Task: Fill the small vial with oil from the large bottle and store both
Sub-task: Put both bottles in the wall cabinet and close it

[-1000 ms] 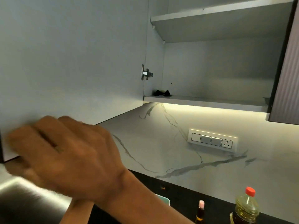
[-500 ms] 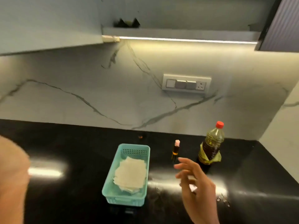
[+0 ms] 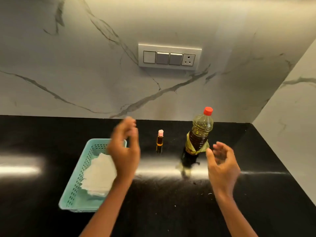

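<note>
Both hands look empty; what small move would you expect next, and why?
Probably the right hand closes round the large bottle: it hangs open right beside it, holding nothing, and the bottle stands capped on the counter. The left hand, blurred, is open near the small vial.

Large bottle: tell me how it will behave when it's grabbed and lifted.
The large bottle looks nearly full of oil, so it is probably heavy for its size. It is tall and narrow, so a sideways nudge might tip it. Its label looks loose and crumpled, so a grip there may slip.
</note>
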{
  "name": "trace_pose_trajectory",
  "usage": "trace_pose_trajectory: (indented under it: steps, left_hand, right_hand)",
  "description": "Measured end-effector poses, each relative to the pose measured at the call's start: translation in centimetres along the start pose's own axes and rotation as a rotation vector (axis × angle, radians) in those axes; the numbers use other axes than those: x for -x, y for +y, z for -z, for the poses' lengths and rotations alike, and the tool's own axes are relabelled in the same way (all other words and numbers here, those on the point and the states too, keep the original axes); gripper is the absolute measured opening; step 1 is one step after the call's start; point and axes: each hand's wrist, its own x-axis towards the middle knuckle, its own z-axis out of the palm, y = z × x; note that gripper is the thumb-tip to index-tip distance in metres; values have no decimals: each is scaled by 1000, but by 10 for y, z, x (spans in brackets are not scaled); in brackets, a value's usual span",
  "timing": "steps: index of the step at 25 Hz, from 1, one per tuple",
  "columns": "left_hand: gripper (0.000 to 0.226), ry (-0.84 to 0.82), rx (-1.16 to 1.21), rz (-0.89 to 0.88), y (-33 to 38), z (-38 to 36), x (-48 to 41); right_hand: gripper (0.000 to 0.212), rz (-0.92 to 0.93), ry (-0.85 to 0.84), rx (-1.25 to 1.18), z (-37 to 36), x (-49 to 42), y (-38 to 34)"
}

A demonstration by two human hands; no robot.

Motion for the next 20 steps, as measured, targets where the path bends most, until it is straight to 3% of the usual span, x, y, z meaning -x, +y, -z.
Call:
trace_pose_trajectory:
  steps: [4, 8, 20]
  left_hand:
    - [43, -228, -93, 326, -36, -94, 48]
    - [63, -286, -167, 607, -77, -125, 57]
    - [31, -346, -261, 443, -112, -154, 48]
  right_hand:
    - [76, -107, 23, -8, -49, -53, 31]
    - [87, -182, 28, -32, -74, -80, 55]
    - [59, -65, -70, -4, -81, -109, 87]
